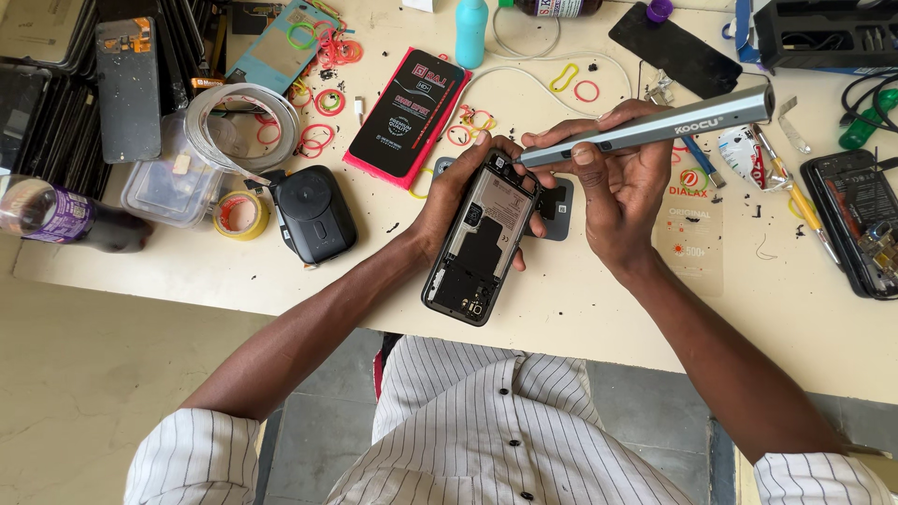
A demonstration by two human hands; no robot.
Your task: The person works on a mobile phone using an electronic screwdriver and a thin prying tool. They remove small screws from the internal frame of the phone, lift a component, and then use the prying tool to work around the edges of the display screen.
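Head view: cluttered cream worktable, grey floor

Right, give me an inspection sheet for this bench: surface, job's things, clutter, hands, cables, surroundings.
Surface: cream table, littered with dark specks.
Job's things: opened phone, back off and insides showing; grey pen-shaped electric screwdriver, tip at the phone's top edge.
Clutter: coloured rubber bands, tape rolls, black puck-like device, boxed phone screen, teal bottle, dark drink bottle, second opened phone.
Hands: left hand grips the phone; right hand holds the screwdriver.
Cables: white cable curls near the bottles.
Surroundings: stacked screens at left; tiled floor below.
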